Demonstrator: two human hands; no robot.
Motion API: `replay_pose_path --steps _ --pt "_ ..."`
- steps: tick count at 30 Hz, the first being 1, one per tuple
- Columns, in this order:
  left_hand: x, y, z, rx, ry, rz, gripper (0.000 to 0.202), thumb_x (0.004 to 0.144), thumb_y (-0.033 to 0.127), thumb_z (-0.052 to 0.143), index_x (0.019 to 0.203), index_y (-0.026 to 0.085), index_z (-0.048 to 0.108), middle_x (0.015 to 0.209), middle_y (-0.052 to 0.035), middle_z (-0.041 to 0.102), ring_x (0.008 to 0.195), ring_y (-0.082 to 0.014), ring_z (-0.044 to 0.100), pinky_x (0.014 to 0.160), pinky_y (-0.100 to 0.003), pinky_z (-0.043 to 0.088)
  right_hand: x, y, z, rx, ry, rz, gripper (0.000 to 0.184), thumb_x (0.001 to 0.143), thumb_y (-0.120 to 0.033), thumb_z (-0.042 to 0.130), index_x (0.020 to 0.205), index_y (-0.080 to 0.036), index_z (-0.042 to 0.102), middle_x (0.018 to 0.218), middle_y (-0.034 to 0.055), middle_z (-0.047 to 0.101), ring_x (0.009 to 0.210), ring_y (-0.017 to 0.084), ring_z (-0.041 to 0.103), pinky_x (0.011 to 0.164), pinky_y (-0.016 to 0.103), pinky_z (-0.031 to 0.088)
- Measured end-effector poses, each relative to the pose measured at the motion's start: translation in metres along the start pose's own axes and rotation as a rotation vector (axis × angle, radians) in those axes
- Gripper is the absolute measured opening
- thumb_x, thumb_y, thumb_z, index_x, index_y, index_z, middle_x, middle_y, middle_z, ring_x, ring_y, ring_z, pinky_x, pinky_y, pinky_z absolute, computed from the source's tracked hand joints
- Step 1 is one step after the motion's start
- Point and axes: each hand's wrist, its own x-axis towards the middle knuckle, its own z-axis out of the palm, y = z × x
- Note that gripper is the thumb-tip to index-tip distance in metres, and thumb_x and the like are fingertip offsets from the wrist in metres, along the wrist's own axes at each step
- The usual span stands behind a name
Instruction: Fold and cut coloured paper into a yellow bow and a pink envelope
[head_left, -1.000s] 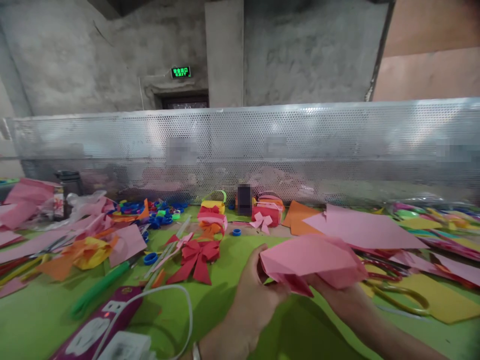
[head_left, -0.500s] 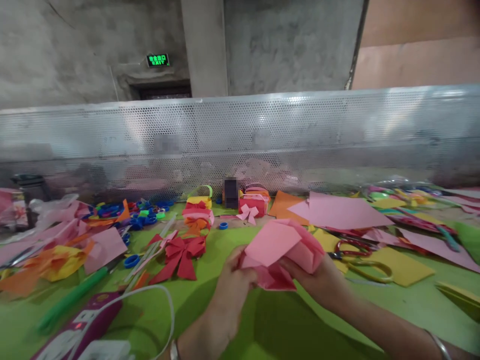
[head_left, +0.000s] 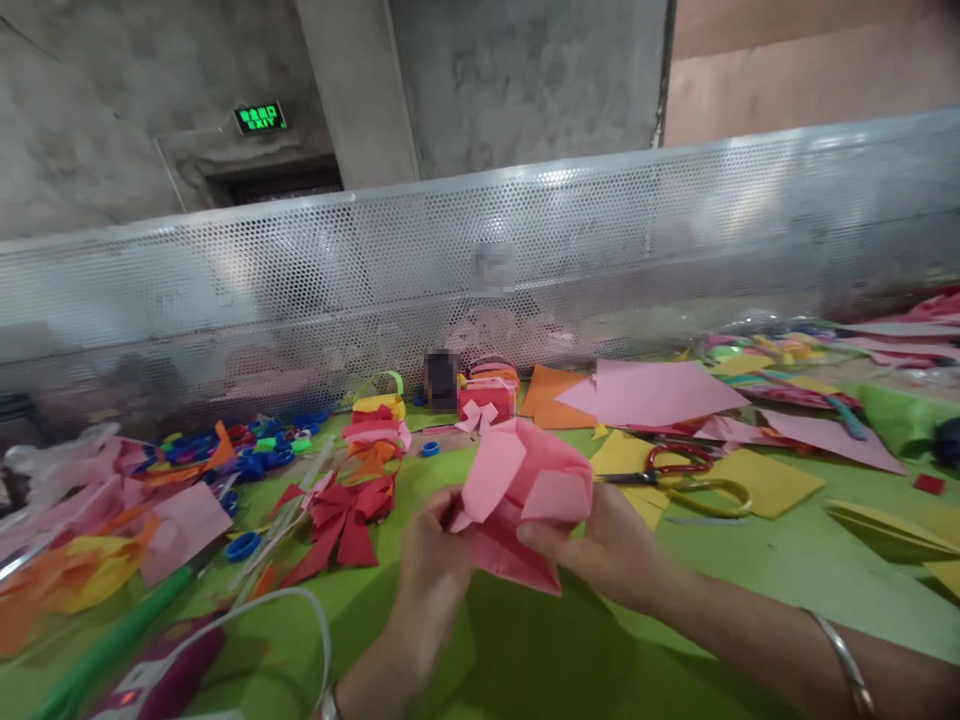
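Observation:
A folded pink paper piece [head_left: 551, 460] is held up over the green table between both hands, its flaps standing out at several angles. My left hand [head_left: 435, 545] pinches its left edge. On the right side, my right hand [head_left: 592, 550] grips it with the thumb in front, the other fingers hidden behind the paper. To the left lies a red paper bow [head_left: 349, 520]. Scissors with one red and one yellow handle [head_left: 709, 495] rest just beyond the right hand, on yellow paper [head_left: 772, 483].
Small paper bags with bows [head_left: 487, 398] stand at the back. Pink sheets [head_left: 660, 393] and an orange sheet [head_left: 555, 395] lie right of them. A purple power strip [head_left: 165, 670] with a white cable is front left. A perforated metal panel [head_left: 585, 240] closes the back.
The pink paper has turned in my hands, showing different flaps, and its lower point now hangs lower. The view has tilted and swung right. Both hands still hold the paper.

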Motion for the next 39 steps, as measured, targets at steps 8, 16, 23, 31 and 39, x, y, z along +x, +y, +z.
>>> replay_pose_path --steps 8,16,23,31,39 --pt "-0.003 -0.001 -0.002 0.060 0.083 0.050 0.019 0.054 0.011 0.059 0.069 0.018 0.067 0.067 0.0010 0.066 0.071 -0.0179 0.058 0.064 -0.024 0.042 -0.002 -0.002 0.011 0.070 -0.014 -0.053 0.025 0.067 -0.026 0.063 0.090 -0.019 0.056 0.082 0.0033 0.065 0.071 0.018 0.061 0.065 0.030 0.050" --pt "-0.003 0.003 0.001 0.051 0.111 0.014 0.026 0.052 0.004 0.054 0.071 0.017 0.066 0.070 -0.0019 0.068 0.068 -0.0184 0.061 0.062 -0.025 0.044 -0.005 0.001 0.018 -0.090 0.030 -0.031 0.030 0.063 -0.030 0.067 0.084 -0.021 0.047 0.081 0.0037 0.063 0.068 0.018 0.059 0.062 0.029 0.048" --pt "-0.002 -0.007 0.003 0.021 0.118 -0.010 0.022 0.059 0.014 0.053 0.077 0.015 0.064 0.074 -0.0027 0.068 0.069 -0.0176 0.061 0.061 -0.025 0.043 -0.001 0.007 0.016 -0.004 0.022 -0.002 0.034 0.060 -0.011 0.050 0.093 -0.019 0.044 0.075 0.0008 0.061 0.064 0.017 0.058 0.057 0.026 0.047" --pt "-0.010 -0.015 0.011 0.043 0.007 -0.093 0.015 0.065 0.016 0.050 0.076 0.017 0.060 0.065 -0.0007 0.065 0.051 -0.0136 0.056 0.050 -0.024 0.041 0.003 0.004 0.011 0.074 0.188 0.020 0.049 0.059 -0.009 0.049 0.107 -0.018 0.045 0.084 0.0023 0.062 0.073 0.018 0.059 0.064 0.027 0.048" --pt "-0.017 -0.001 0.009 0.071 0.011 0.070 0.026 0.063 0.013 0.049 0.086 0.017 0.059 0.087 -0.0029 0.066 0.078 -0.0173 0.059 0.067 -0.026 0.044 0.010 0.013 0.011 0.277 0.201 0.221 0.024 0.060 -0.028 0.061 0.078 -0.020 0.046 0.068 -0.0002 0.060 0.059 0.017 0.058 0.051 0.027 0.044"
